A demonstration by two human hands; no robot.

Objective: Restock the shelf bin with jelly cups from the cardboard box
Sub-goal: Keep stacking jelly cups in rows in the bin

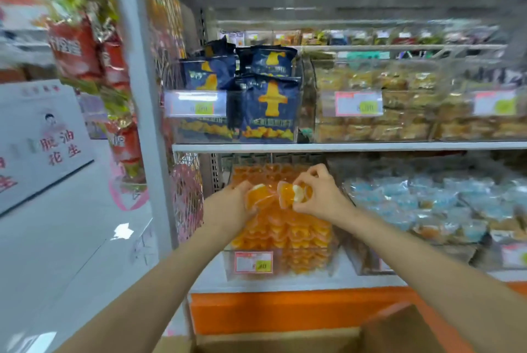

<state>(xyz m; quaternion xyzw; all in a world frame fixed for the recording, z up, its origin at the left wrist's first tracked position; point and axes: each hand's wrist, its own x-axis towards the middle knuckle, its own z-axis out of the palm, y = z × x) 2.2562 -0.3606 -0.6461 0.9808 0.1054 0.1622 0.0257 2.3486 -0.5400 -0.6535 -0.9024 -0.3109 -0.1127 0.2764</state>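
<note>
The matte brown cardboard box (385, 332) lies nearest, at the bottom edge. Beyond it, the left hand (228, 204) grips a glossy orange jelly cup (259, 197) and the right hand (322, 195) pinches a second cup (291, 194). Both are held over the clear plastic shelf bin (302, 262), which is heaped with matching jelly cups (299, 233).

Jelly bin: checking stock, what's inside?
Orange jelly cups fill the bin nearly to its top. The left hand and right hand, each holding cups, cover the pile's middle.
</note>
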